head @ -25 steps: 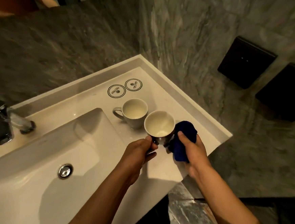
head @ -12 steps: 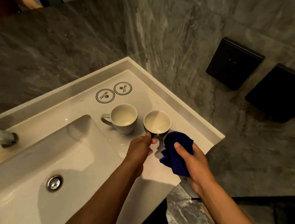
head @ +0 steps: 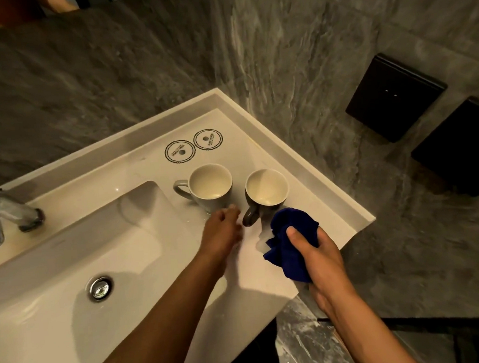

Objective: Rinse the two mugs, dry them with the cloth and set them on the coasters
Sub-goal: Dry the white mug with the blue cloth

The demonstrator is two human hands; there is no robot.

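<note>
Two grey mugs stand upright side by side on the white counter (head: 314, 204) right of the basin. The left mug (head: 210, 183) has its handle pointing left; the right mug (head: 266, 189) has its handle toward me. My left hand (head: 222, 232) hovers just in front of the mugs, blurred, fingers loosely apart, holding nothing. My right hand (head: 315, 247) grips a bunched blue cloth (head: 290, 244) close to the right mug's near side. Two round white coasters, the left coaster (head: 180, 152) and the right coaster (head: 208, 139), lie bare behind the mugs.
The basin (head: 68, 280) with its metal drain (head: 100, 287) fills the left. A chrome tap (head: 8, 213) stands at the far left. Grey marble walls close the corner behind the counter. Two black boxes (head: 395, 96) hang on the right wall.
The right mug was held up by my left hand against the cloth; now it stands on the counter, and my left hand has let go of its handle. The cloth has drawn back slightly.
</note>
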